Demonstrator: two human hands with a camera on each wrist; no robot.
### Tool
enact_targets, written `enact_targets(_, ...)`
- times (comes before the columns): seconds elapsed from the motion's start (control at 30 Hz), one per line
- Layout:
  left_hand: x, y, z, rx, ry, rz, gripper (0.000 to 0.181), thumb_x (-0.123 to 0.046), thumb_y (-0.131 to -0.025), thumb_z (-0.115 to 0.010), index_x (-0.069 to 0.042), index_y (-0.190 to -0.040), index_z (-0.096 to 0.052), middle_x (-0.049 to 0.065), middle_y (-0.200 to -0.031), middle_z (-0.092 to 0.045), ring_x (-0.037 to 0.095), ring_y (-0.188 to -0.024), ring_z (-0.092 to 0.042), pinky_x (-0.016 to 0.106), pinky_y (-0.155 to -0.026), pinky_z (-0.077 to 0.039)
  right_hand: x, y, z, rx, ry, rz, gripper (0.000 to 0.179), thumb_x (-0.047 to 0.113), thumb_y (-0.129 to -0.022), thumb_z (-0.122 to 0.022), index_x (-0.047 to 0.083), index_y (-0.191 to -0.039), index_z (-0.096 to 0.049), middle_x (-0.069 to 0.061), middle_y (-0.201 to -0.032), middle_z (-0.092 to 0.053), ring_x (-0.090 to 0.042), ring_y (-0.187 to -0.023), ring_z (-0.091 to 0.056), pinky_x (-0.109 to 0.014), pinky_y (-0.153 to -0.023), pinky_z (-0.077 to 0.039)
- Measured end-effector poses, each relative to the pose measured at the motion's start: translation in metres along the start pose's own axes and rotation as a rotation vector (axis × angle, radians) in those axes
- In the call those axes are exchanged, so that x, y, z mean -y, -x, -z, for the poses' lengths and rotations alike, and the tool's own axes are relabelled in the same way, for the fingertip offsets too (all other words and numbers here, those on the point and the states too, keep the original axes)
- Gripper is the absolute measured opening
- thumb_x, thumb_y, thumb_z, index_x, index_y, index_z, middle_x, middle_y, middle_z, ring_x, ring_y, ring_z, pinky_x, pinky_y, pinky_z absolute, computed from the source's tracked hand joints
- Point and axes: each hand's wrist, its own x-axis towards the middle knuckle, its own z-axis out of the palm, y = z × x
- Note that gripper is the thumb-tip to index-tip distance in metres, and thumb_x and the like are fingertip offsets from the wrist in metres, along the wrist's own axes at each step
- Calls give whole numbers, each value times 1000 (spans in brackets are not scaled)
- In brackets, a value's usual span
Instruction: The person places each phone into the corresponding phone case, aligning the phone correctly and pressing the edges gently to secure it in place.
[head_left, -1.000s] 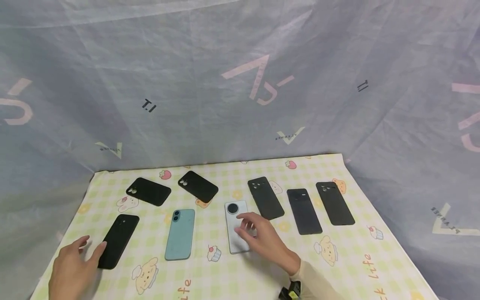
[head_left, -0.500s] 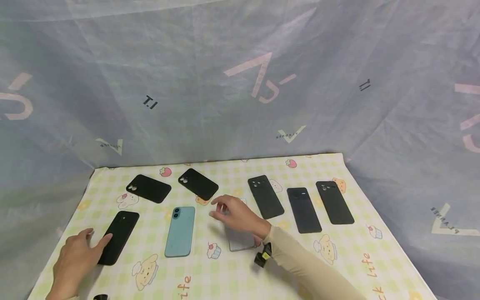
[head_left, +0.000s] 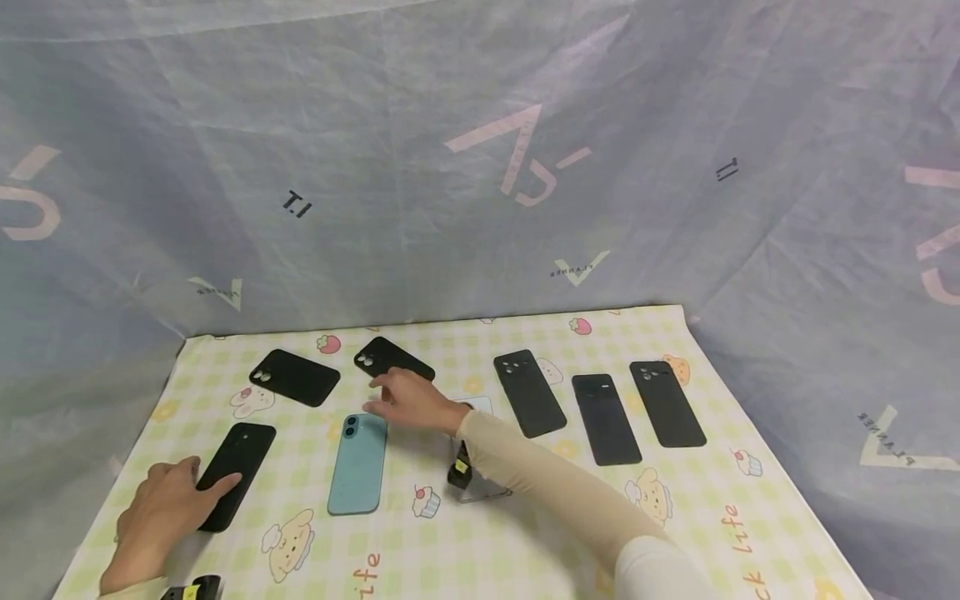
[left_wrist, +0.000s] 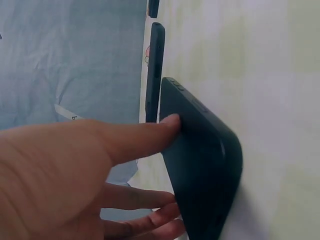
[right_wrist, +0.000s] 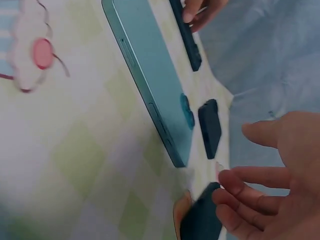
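A black phone [head_left: 236,475] lies on the table at the left. Over its near half is my left hand [head_left: 165,508]; in the left wrist view the thumb lies against the phone's flat face and the other fingers reach its far edge. My right hand [head_left: 416,400] is raised with loosely bent fingers between the light blue phone [head_left: 357,467] and a black phone case [head_left: 393,358], holding nothing. The hand covers the case's lower part in the head view. A white phone [head_left: 480,404] is mostly hidden under the right forearm.
Another black phone case [head_left: 295,377] lies at the back left. On the right are a dark grey case [head_left: 528,392], a dark phone [head_left: 606,419] and a further dark case [head_left: 667,404]. A checked tablecloth [head_left: 300,467] covers the table; a grey curtain [head_left: 390,167] hangs behind.
My right hand has moved left from above the white phone to beside the light blue phone's top. My left hand has shifted slightly right, its thumb reaching further over the black phone.
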Motion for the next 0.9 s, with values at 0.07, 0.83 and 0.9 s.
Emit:
enact_targets(0.07, 0, 0, 1, 7, -22, -12, 110, -70, -95, -70, 20, -150, -39, 50, -134, -35, 66, -121, -44, 79, -86, -46, 4, -12, -7, 3, 35, 0, 44, 31, -108, -68, 1, -140, -69, -7, -105, -69, -10, -85, -57, -18, -70, -46)
enact_targets(0.83, -9, 6, 0, 20, -66, -36, 98, -59, -98, -73, 20, -146, -43, 45, -134, -38, 58, -109, -55, 73, -86, -48, 32, -100, -59, 54, 404, -91, 43, 48, -111, -57, 11, -125, -72, -10, -137, -63, -13, -101, -63, -22, -85, -52)
enact_targets(0.9, -10, 4, 0, 12, -66, -26, 97, -58, -97, -74, 21, -145, -43, 45, -133, -39, 57, -107, -56, 73, -85, -48, 33, -103, -61, 49, 402, -109, 39, 49, -111, -57, 13, -109, -73, -9, -133, -64, -13, -98, -62, -23, -82, -51)
